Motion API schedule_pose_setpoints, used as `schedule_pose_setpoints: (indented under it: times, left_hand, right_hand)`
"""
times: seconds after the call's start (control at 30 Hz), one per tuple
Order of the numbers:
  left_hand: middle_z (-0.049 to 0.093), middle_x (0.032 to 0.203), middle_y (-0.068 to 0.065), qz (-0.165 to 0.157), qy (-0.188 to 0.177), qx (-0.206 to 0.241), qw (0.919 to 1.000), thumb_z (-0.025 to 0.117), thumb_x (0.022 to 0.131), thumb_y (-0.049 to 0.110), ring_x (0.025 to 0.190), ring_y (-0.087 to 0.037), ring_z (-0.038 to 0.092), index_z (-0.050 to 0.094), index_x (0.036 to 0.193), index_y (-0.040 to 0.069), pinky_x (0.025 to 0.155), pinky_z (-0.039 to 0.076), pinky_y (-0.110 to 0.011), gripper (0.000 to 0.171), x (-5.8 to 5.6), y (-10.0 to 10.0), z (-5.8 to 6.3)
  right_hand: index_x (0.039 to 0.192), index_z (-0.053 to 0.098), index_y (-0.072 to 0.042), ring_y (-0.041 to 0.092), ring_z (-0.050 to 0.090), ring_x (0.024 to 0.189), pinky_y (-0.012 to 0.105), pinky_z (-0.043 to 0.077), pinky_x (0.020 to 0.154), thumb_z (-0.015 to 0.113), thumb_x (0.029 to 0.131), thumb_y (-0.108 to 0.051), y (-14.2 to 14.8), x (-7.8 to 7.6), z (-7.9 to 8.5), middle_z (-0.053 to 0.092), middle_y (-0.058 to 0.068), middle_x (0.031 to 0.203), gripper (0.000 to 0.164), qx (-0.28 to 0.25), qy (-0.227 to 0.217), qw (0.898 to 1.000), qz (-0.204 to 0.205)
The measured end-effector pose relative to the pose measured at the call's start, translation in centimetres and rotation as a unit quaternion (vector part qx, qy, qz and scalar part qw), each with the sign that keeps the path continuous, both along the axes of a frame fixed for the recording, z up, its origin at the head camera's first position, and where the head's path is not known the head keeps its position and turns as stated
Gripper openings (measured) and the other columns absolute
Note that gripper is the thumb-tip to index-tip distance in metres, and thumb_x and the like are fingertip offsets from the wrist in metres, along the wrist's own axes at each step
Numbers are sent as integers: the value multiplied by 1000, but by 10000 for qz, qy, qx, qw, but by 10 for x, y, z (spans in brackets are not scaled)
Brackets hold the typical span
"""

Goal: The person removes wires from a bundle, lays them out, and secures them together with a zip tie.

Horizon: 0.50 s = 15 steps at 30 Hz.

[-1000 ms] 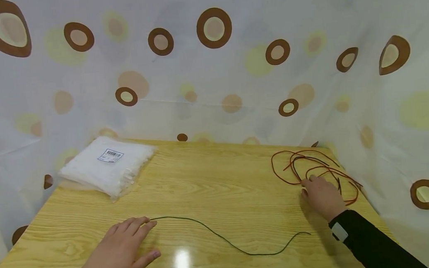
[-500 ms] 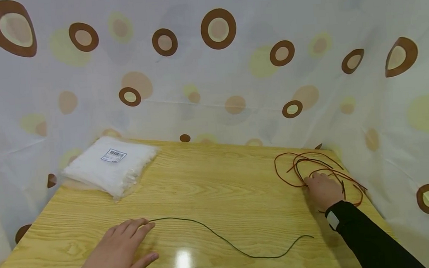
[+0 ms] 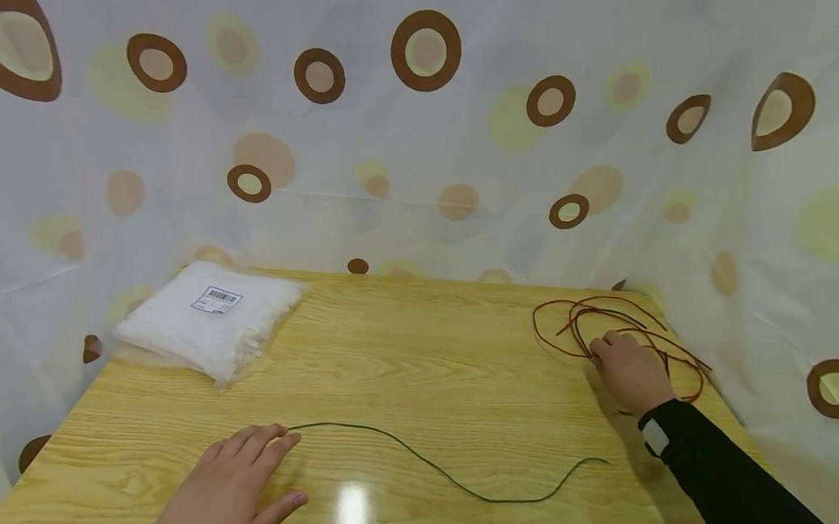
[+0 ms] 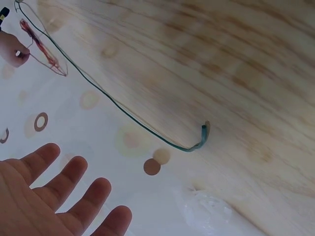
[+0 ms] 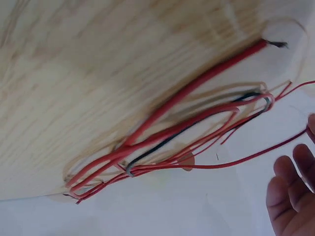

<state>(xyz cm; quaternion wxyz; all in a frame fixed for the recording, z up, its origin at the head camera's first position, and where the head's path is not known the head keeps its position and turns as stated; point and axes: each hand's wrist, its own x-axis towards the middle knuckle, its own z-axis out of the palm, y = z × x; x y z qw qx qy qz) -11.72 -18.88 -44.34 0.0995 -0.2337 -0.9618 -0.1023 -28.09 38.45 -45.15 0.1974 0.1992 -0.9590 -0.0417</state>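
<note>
A thin green wire [image 3: 434,465] lies in a wavy line across the wooden table, its left end at my left fingertips in the head view. My left hand [image 3: 220,491] is spread palm down beside that end. In the left wrist view, its fingers [image 4: 96,199] are apart from the green wire [image 4: 115,103]. At the right side, my right hand [image 3: 632,370] is over a loose tangle of red and black wires [image 3: 564,351]. One red wire [image 5: 246,160] runs up to its fingertips, which pinch it; the thumb is out of the right wrist view.
A clear plastic bag of white items [image 3: 207,317] with a barcode label lies at the back left of the table [image 3: 410,336]. A patterned cloth [image 3: 381,135] hangs behind and along the right side. Glare shows near the front.
My right hand has moved slightly farther over the tangle, and some red loops have shifted beneath it. The left hand and green wire look unchanged apart from small head camera motion.
</note>
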Motion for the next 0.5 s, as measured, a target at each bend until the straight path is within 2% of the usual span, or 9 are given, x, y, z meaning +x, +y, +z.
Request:
schedule_pose_setpoints:
  times: [0.2, 0.33, 0.5]
  left_hand:
    - [62, 139, 0, 74, -108, 32, 9999, 61, 98, 64, 125, -25, 62, 63, 142, 19, 97, 54, -54, 62, 1, 2, 2]
    - [62, 139, 1, 98, -71, 36, 9999, 62, 98, 63, 125, -24, 62, 64, 142, 20, 97, 55, -53, 62, 2, 3, 2]
    - [63, 138, 2, 105, 36, 27, 9999, 63, 98, 62, 126, -24, 61, 64, 141, 19, 97, 55, -52, 60, 3, 5, 3]
  right_hand:
    - [95, 65, 3, 34, 57, 75, 46, 51, 64, 76, 88, 3, -2, -2, 13, 59, 17, 86, 13, -432, 994, 9936, 313]
    - [97, 64, 6, 36, 58, 75, 48, 50, 63, 77, 87, 6, -6, 1, 27, 61, 20, 87, 16, -647, 1347, 9879, 417]
    - [98, 63, 8, 37, 57, 74, 48, 49, 63, 77, 85, 8, -16, 15, 50, 61, 21, 85, 20, -784, 1653, 9821, 449]
